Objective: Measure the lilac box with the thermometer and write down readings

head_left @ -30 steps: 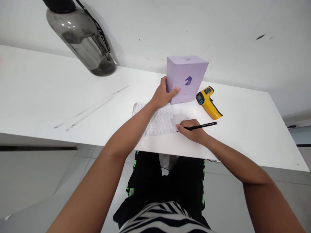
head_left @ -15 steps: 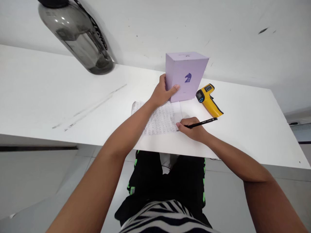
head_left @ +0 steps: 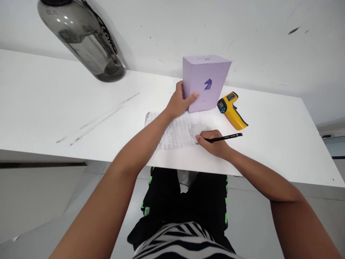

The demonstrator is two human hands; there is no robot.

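Left hand (head_left: 181,100): thumb flat on the front face of the purple box (head_left: 207,84), fingers bent round its left side, partly hidden; hand spread only as far as the box corner demands. The box stands just right of and beyond this hand, top panel in place, contents not visible; a dark horse-head mark shows on the front.

Right hand (head_left: 214,142): curled in a writing grip about a black pen (head_left: 229,137), thumb and fingers pinched near the writing end. Shaft slants up to the right, blunt end beyond the knuckles. Contact between pen tip and sheet too small to judge.

Pose: left arm reaches forward and inward, forearm crossing over the paper (head_left: 178,133); right elbow bent, forearm angled in from the right. The paper, covered in rows of marks, lies between the hands, below the left and left of the right.

Farther out: yellow thermometer gun (head_left: 234,114) on its side, beyond the right hand and beside the box. Grey translucent bottle (head_left: 86,39), dark-capped, well apart to the left of the left hand; fluid inside cannot be confirmed. All rest on the white table (head_left: 269,144).
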